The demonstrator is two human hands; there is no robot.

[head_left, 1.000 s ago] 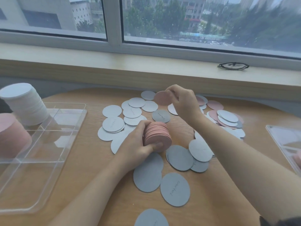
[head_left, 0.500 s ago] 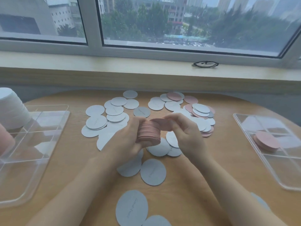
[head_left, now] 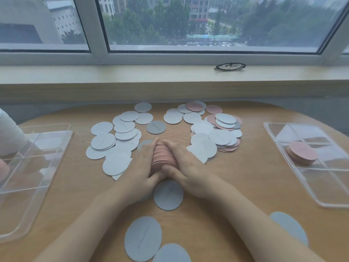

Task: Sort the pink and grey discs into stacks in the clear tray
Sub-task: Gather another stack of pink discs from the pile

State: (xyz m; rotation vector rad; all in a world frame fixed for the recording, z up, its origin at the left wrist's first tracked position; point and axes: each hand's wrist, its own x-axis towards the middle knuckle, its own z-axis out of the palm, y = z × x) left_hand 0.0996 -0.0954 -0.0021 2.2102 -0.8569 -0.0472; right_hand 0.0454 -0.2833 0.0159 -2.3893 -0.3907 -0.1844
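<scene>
Round wooden counter under a window, strewn with flat card discs. Clear tray at right edge, divided into compartments, holding a short pink stack in a middle compartment. Second clear tray at left edge, contents largely out of view. Grey discs scattered left of centre, pale, matte, some with faint script; mixed grey and pink pile right of centre. Pink disc stack at counter centre, edges uneven, gripped from both sides: left hand and right hand both curled around it, thumbs nearest the camera.
</scene>
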